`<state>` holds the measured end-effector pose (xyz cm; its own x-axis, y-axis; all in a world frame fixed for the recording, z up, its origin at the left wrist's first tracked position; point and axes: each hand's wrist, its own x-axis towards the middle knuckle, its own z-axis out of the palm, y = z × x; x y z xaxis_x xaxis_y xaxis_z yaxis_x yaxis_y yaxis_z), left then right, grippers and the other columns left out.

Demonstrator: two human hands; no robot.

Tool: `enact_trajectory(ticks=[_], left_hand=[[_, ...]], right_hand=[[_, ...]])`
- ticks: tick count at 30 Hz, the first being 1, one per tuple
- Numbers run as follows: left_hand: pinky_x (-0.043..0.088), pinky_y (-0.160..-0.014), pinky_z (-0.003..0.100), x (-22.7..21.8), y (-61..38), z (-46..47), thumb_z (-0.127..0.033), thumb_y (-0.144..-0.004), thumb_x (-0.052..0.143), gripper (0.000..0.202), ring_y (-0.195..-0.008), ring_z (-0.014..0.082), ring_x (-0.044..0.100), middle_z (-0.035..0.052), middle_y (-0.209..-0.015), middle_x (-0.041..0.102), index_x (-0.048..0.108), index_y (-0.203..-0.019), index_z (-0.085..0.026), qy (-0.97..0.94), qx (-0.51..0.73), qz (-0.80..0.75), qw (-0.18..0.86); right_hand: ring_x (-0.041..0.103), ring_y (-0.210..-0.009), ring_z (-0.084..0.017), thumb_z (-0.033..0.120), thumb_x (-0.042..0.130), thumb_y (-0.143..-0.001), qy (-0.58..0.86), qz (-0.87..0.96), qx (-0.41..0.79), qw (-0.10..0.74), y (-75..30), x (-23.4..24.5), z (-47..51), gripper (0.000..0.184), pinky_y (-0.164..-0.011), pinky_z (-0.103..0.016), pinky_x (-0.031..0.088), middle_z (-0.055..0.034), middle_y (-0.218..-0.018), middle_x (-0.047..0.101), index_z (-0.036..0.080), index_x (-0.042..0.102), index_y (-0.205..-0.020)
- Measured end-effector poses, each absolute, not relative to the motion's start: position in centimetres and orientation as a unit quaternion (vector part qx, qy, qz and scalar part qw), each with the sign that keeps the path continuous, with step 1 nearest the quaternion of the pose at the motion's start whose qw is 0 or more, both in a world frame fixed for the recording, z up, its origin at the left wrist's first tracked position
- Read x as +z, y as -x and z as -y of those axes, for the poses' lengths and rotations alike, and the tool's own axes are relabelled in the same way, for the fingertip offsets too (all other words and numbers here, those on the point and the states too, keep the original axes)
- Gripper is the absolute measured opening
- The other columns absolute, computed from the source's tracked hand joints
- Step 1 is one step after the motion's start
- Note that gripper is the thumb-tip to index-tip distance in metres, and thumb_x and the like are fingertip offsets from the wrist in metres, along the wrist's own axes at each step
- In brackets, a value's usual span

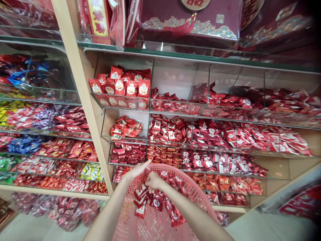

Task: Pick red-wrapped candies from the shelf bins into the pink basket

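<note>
A pink perforated plastic basket (200, 201) stands in front of me, tilted in view, with small red and white wrapped candies (156, 203) lying in it. My left hand (137, 170) is at the basket's far left rim, its fingers stretched out toward the right and nothing seen in them. Inside the basket, just over the candies, my right hand (153, 181) has its fingers curled in. What those fingers hold, if anything, is hidden from view.
Glass-fronted shelves (170, 145) hold heaps of red candy packets right behind the basket. A wooden upright (85, 97) divides them from the left shelves. Purple gift boxes (160, 20) stand on the glass shelf above. Bagged candies (67, 211) lie on the floor.
</note>
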<state>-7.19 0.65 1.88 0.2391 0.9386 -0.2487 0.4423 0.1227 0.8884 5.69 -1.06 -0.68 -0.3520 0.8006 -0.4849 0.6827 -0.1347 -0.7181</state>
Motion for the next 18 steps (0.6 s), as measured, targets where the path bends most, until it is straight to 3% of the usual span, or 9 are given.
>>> enact_trajectory(ticks=[4, 8, 12, 14, 18], left_hand=[[0.025, -0.106, 0.035, 2.5, 7.2, -0.3, -0.075, -0.073, 0.034, 0.069, -0.114, 0.0260, 0.050, 0.0061, -0.114, 0.065, 0.070, -0.086, -0.017, -0.617, 0.251, -0.546, 0.508], [0.026, -0.106, 0.034, 2.6, 7.1, -0.3, -0.076, -0.073, 0.032, 0.070, -0.116, 0.0264, 0.049, 0.0055, -0.117, 0.063, 0.070, -0.084, -0.018, -0.629, 0.243, -0.541, 0.503], [0.026, -0.107, 0.037, 2.5, 7.0, -0.5, -0.079, -0.069, 0.031, 0.072, -0.120, 0.0289, 0.045, 0.0054, -0.123, 0.059, 0.070, -0.079, -0.020, -0.622, 0.221, -0.584, 0.473], [0.026, -0.107, 0.037, 2.4, 7.1, -0.5, -0.081, -0.068, 0.029, 0.073, -0.119, 0.0291, 0.047, 0.0058, -0.119, 0.061, 0.069, -0.079, -0.020, -0.628, 0.215, -0.584, 0.468], [0.027, -0.106, 0.037, 2.1, 7.2, -0.6, -0.080, -0.069, 0.028, 0.073, -0.118, 0.0285, 0.047, 0.0053, -0.120, 0.061, 0.069, -0.079, -0.020, -0.632, 0.214, -0.584, 0.463]], right_hand=[[0.050, -0.034, -0.012, 0.010, 0.049, -0.075, 0.560, 0.694, 0.442, 0.095, -7.6, 2.2, 1.2, 0.025, -0.039, -0.022, 0.042, 0.0039, -0.035, 0.048, 0.019, 0.045, -0.051], [0.052, -0.037, -0.011, 0.025, 0.048, -0.080, 0.534, 0.731, 0.389, 0.171, -11.5, 8.7, -0.1, 0.022, -0.042, -0.022, 0.042, 0.0008, -0.047, 0.059, 0.018, 0.053, -0.060], [0.062, -0.063, -0.014, 0.029, 0.051, -0.081, 0.603, 0.718, 0.153, 0.313, -14.8, 14.4, -3.5, 0.018, -0.061, -0.023, 0.044, -0.0035, -0.066, 0.067, 0.018, 0.056, -0.068], [0.063, -0.080, -0.018, 0.029, 0.054, -0.079, 0.650, 0.687, 0.058, 0.320, -15.6, 15.6, -5.4, 0.011, -0.068, -0.025, 0.043, -0.0059, -0.081, 0.068, 0.018, 0.057, -0.080], [0.059, -0.097, -0.026, 0.035, 0.062, -0.074, 0.705, 0.665, 0.034, 0.244, -15.3, 15.6, -8.0, 0.038, -0.073, -0.030, 0.043, -0.0143, -0.102, 0.064, 0.016, 0.049, -0.103]])
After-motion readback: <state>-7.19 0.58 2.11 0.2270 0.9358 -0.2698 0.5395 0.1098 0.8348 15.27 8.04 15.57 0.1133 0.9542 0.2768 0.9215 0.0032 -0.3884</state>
